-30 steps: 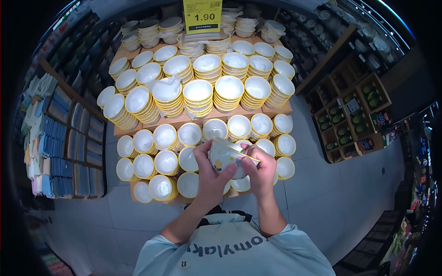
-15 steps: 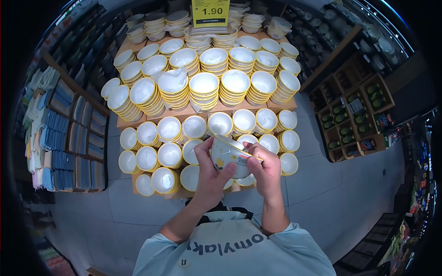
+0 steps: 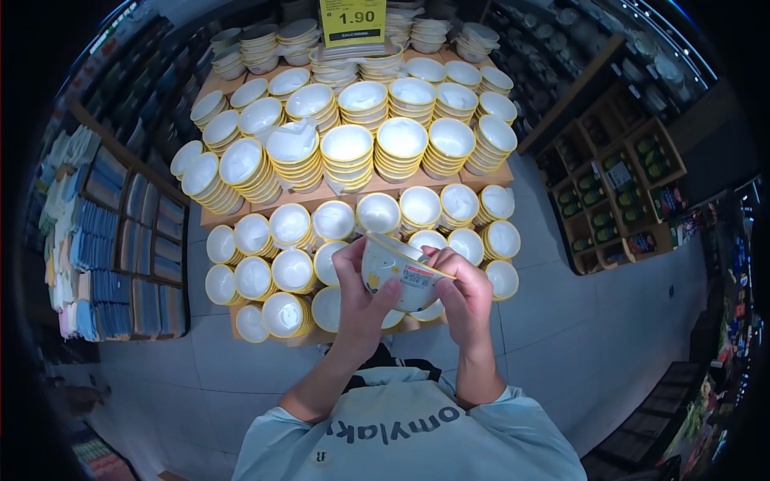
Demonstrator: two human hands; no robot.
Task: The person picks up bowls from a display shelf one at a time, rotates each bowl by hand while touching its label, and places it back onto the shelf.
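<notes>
A white bowl with a yellow rim and small yellow prints (image 3: 399, 276) is held tilted on its side, its outer wall turned toward me. A red and white label shows on that wall. My left hand (image 3: 360, 293) grips the bowl's left side, thumb against the outer wall. On the right side, my right hand (image 3: 461, 293) holds the rim, with its fingers over the edge. Just beyond both hands are similar yellow-rimmed bowls (image 3: 377, 212), stacked in rows.
A wooden stepped display (image 3: 321, 191) carries several bowl stacks. A yellow price sign (image 3: 353, 20) stands at its back. Folded towels (image 3: 104, 232) fill a shelf on the left; a wooden rack (image 3: 613, 188) stands at the right, with tiled floor between.
The bowl has turned slightly, so its label faces me more directly. Both hands still hold it. The view has shifted a little, moving the display slightly left.
</notes>
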